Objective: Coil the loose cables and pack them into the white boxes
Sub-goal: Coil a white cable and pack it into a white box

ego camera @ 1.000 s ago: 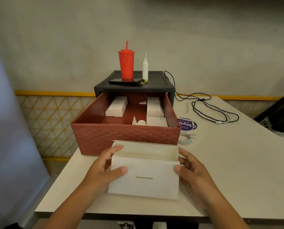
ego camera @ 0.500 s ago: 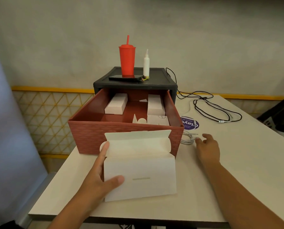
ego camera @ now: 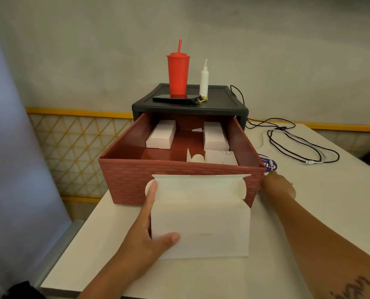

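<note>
Left hand [ego camera: 145, 240] is gripping the open box [ego camera: 201, 223] by its 9 o'clock end, thumb pressing the front, index finger lying up the side. Right hand [ego camera: 276, 186] is sitting at the box's 2 o'clock, by the drawer [ego camera: 136, 180] corner. It's blurry, so I can't tell if the fingers are curled. Loose cables [ego camera: 304, 160] are lying further out at 2 o'clock on the worktop [ego camera: 330, 201].

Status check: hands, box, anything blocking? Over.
Left hand holds open box, flap up. Right hand low beside drawer corner, grip unseen. Black cable loose on table, far right. Box mouth unobstructed.
</note>
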